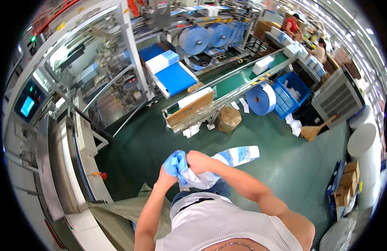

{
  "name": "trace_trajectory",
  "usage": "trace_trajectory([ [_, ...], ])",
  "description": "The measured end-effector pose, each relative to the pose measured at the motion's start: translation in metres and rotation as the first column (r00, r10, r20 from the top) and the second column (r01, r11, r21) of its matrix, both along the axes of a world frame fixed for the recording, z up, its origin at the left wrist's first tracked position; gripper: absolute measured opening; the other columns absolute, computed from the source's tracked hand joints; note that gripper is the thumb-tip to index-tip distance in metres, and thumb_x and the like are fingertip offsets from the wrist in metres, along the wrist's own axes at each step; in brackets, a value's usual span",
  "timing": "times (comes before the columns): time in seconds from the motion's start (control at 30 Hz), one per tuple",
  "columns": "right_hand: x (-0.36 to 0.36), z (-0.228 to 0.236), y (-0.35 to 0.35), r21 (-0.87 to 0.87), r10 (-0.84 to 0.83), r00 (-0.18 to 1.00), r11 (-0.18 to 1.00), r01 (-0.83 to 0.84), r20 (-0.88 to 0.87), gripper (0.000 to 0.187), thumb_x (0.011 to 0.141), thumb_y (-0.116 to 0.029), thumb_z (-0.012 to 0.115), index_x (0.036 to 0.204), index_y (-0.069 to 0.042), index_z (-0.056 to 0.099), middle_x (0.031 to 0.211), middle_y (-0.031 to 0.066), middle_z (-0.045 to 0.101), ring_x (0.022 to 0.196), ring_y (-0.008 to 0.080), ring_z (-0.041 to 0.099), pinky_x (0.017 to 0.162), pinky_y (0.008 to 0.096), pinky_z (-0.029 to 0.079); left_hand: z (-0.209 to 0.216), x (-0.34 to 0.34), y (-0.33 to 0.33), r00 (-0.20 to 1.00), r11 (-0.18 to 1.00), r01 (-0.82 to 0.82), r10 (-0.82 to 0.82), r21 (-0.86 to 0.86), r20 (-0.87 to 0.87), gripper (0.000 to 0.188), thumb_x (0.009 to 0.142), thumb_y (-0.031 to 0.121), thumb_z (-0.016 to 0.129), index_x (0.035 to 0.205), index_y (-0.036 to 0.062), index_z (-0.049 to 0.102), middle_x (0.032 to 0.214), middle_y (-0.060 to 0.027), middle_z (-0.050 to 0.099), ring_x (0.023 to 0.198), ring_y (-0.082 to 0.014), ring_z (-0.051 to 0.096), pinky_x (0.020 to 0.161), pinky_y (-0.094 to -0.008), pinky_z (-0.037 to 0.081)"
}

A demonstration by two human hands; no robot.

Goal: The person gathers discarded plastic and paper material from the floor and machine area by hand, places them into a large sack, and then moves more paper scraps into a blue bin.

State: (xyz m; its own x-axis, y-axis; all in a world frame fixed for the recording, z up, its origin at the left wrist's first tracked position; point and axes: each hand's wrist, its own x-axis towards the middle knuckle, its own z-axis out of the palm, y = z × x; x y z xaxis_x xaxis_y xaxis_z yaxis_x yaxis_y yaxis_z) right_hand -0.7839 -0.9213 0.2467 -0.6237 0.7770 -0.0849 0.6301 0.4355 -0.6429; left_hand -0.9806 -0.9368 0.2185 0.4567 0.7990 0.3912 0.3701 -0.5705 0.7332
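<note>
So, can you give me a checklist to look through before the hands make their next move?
1. Left hand holding the crumpled blue-and-white film: ok.
2. Right hand holding it too: ok.
3. Film's loose end gathered in: not ok, it sticks out to the right.
4. Floor free of paper scraps: not ok, some lie near the green conveyor.
5. Film free of tears: cannot tell.
</note>
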Motion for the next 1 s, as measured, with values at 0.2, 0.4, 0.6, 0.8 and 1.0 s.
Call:
trace_trajectory([
  [0.2,0.007,-0.002,-0.043,-0.153,-0.247,0.969,0.959,0.239,-0.031,0.047,0.071,-0.022,0.070,0.114,-0.008,0.061,0.091,0.0234,0.071,0.088,0.0439,0.067,0.077,0.0516,0.053,-0.018,-0.038,0.024,0.976,0.978,0.025,0.021,0.207,-0.217,0.015,0.076,0.009,0.070,0.089,0.0070,0.063,0.082,-0.0127,0.064,0.079,-0.0346,0.063,0.069,-0.0433,0.050],
  [0.4,0.068,-0.093,-0.093,-0.032,-0.532,0.825,0.837,0.547,0.194,0.036,0.071,-0.023,0.070,0.103,-0.008,0.062,0.090,0.0199,0.070,0.088,0.0424,0.068,0.077,0.0522,0.053,0.080,-0.185,0.080,0.768,0.639,-0.402,0.626,0.656,-0.139,0.034,0.091,0.014,0.067,0.122,-0.0004,0.063,0.115,-0.0122,0.066,0.107,-0.0245,0.063,0.098,-0.0378,0.049],
  [0.6,0.123,-0.223,-0.146,0.069,-0.720,0.662,0.686,0.724,0.209,0.025,0.069,-0.018,0.068,0.091,-0.005,0.066,0.088,0.0190,0.070,0.089,0.0411,0.068,0.079,0.0516,0.054,0.244,-0.367,0.106,0.680,0.401,-0.733,0.472,0.550,0.562,0.038,0.100,0.019,0.058,0.130,-0.0044,0.060,0.127,-0.0170,0.062,0.107,-0.0257,0.064,0.087,-0.0414,0.058],
  [0.8,0.161,-0.246,-0.144,-0.025,-0.959,0.229,0.236,0.971,-0.167,0.030,0.071,-0.010,0.073,0.100,-0.001,0.069,0.093,0.0221,0.071,0.088,0.0397,0.069,0.076,0.0451,0.055,0.216,-0.456,0.130,0.672,0.470,-0.739,0.565,0.482,0.480,0.040,0.101,0.023,0.055,0.132,-0.0013,0.059,0.125,-0.0147,0.061,0.116,-0.0273,0.057,0.108,-0.0431,0.040],
  [1.0,0.117,-0.082,-0.036,-0.225,-0.853,0.510,0.522,0.823,-0.112,0.042,0.073,-0.023,0.077,0.107,-0.001,0.067,0.097,0.0219,0.072,0.089,0.0392,0.070,0.079,0.0441,0.055,0.116,-0.247,0.085,0.944,0.948,-0.293,0.307,-0.123,0.118,0.032,0.089,0.016,0.058,0.115,0.0018,0.069,0.122,-0.0102,0.067,0.113,-0.0259,0.063,0.101,-0.0396,0.048],
])
